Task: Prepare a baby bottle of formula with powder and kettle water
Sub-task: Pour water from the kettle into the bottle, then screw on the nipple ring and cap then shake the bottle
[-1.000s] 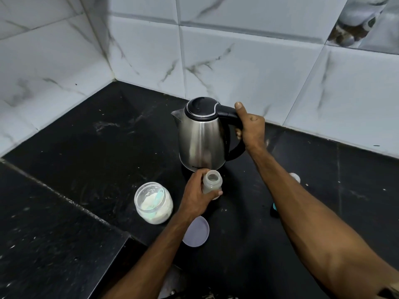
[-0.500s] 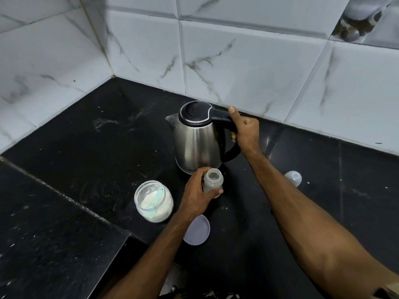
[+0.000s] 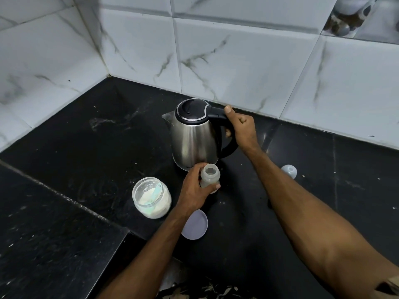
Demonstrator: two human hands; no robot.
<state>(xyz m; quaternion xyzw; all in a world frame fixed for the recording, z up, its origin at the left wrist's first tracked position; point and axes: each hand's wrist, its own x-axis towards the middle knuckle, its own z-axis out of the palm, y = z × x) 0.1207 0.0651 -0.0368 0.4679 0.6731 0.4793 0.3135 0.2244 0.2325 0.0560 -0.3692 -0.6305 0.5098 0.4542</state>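
A steel kettle [image 3: 193,137] with a black lid stands upright on the black counter [image 3: 86,147], spout pointing left. My right hand [image 3: 243,128] grips its black handle, thumb on top. Just in front of the kettle is an open, uncapped baby bottle [image 3: 210,175], upright on the counter, and my left hand [image 3: 194,188] holds it from the left. An open glass jar [image 3: 152,198] of white powder, with a pale green scoop inside, stands left of that hand.
A round pale lid [image 3: 195,225] lies on the counter near my left forearm. The bottle's cap [image 3: 289,171] sits to the right behind my right forearm. White marble-look tiled walls close the back and left. A raised counter ledge [image 3: 54,234] runs at front left.
The kettle and my right hand sit slightly further left and lower in view than a second ago. The bottle cap has come out from behind my right forearm. My left hand keeps holding the bottle.
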